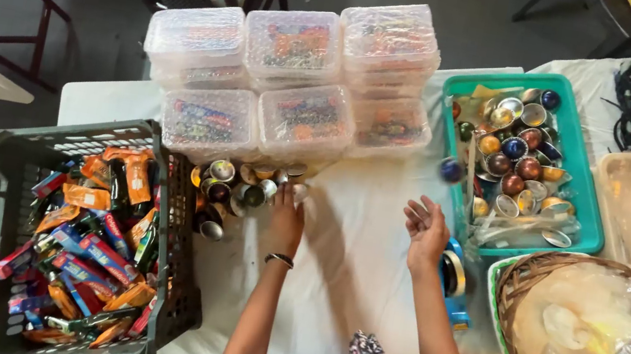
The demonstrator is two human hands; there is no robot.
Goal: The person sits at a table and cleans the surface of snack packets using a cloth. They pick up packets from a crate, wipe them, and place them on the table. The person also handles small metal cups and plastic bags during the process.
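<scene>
My left hand (287, 219) reaches into a pile of shiny metal capsules (239, 186) lying on the white tablecloth in front of the plastic boxes; its fingertips are hidden among the capsules, so a grip cannot be made out. My right hand (427, 225) is held palm up with spread fingers, holding nothing. A dark blue capsule (451, 170) is in the air between that hand and the teal tray (587, 184), which holds several round capsules in gold, blue, brown and silver.
Several lidded clear plastic boxes (299, 72) are stacked at the table's back. A dark green crate (20, 153) of colourful packets stands at the left. A wicker basket (581, 324) with plastic wrap sits at the right, with a blue tape dispenser (456, 282) beside my right forearm.
</scene>
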